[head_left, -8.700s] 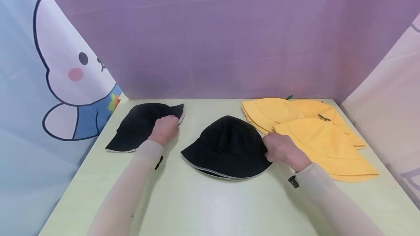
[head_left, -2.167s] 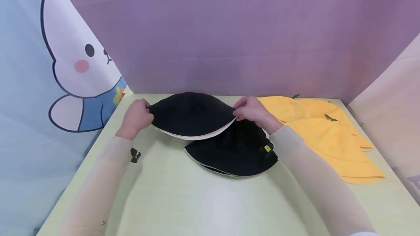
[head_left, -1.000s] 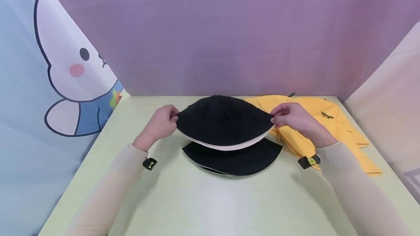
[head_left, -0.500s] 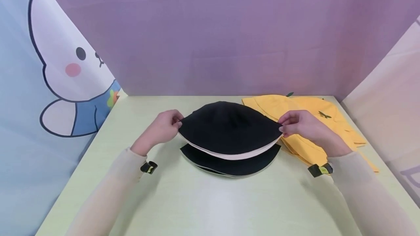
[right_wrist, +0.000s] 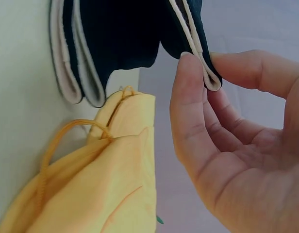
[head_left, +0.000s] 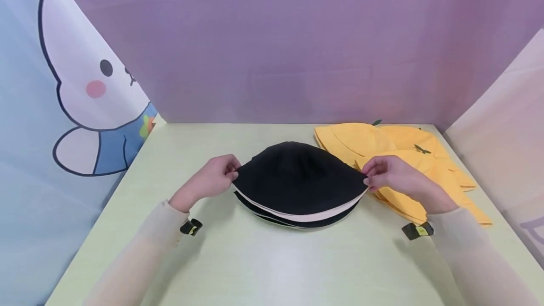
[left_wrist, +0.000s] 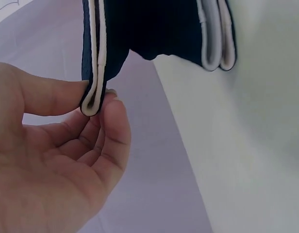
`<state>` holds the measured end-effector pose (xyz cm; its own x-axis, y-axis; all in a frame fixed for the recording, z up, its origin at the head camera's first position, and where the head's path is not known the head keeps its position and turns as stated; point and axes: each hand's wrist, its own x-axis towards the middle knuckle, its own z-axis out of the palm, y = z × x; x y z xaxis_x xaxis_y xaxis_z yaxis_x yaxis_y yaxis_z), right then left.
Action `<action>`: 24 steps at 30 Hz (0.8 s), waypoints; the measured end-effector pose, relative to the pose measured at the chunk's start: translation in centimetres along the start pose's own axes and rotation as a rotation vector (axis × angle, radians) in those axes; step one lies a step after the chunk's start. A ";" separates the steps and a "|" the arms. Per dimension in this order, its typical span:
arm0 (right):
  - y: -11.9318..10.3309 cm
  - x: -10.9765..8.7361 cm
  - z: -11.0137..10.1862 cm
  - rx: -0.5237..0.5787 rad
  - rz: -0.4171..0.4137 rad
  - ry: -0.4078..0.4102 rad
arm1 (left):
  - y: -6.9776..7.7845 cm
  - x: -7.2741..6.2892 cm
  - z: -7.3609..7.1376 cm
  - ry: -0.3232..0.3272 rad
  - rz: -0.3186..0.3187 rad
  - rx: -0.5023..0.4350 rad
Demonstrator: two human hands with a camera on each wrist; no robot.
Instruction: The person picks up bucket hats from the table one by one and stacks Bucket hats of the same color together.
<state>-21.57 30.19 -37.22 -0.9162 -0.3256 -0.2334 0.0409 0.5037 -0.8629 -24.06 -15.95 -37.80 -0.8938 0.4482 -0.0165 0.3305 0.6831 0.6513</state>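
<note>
A folded black bucket hat (head_left: 297,178) with a pale brim edge is held level by both hands. My left hand (head_left: 214,176) pinches its left brim corner between thumb and fingers. Its right corner is pinched by my right hand (head_left: 395,176). Directly underneath lies more black hat brim (head_left: 314,225), mostly covered by the held hat. In the left wrist view, the folded held brim (left_wrist: 93,92) stays apart from the lower brim edges (left_wrist: 217,43). The right wrist view shows the same gap beside the lower brims (right_wrist: 84,63).
Several yellow hats (head_left: 437,174) with small green leaf tags overlap at the back right, partly behind my right hand. An orange cord (right_wrist: 74,125) loops from one. A purple backdrop (head_left: 272,51) rises behind the pale table (head_left: 280,268).
Both hands have carried the black hat from the left side rightward over the other black hat. In the last second they have lowered it closer, covering more of the lower one.
</note>
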 end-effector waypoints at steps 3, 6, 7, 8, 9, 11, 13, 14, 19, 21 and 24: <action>0.4 -0.1 0.2 0.011 0.003 -0.011 | -0.2 -0.1 0.4 -0.017 -0.002 0.001; 0.8 0.0 0.4 0.013 0.006 -0.023 | -0.4 -0.2 0.8 -0.029 -0.007 0.005; 0.9 0.0 0.5 0.017 0.007 -0.030 | -0.5 -0.3 0.9 -0.032 -0.008 0.009; 1.0 0.0 0.5 0.020 0.010 -0.037 | -0.6 -0.3 1.0 -0.035 -0.009 0.010; 1.1 0.1 0.6 0.018 0.014 -0.043 | -0.7 -0.3 1.2 -0.039 -0.012 0.012; 1.3 0.1 0.6 0.016 0.021 -0.053 | -0.8 -0.3 1.5 -0.048 -0.015 0.015; 1.5 0.2 0.7 0.013 0.027 -0.058 | -1.0 -0.3 1.8 -0.056 -0.014 0.017; 1.6 0.2 0.7 0.010 0.030 -0.058 | -1.0 -0.2 1.9 -0.060 -0.015 0.019; 1.8 0.4 1.0 0.006 0.031 -0.056 | -1.3 -0.2 2.5 -0.062 -0.015 0.020; 1.8 0.5 1.1 0.006 0.036 -0.054 | -1.4 -0.1 2.7 -0.059 -0.023 0.017; 1.6 0.7 1.4 0.002 0.046 -0.054 | -1.7 -0.1 2.9 -0.055 -0.028 0.015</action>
<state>-21.58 29.64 -39.45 -0.8904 -0.3448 -0.2970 0.0835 0.5178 -0.8514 -23.65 -15.46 -41.12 -0.8849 0.4595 -0.0764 0.3104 0.7041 0.6387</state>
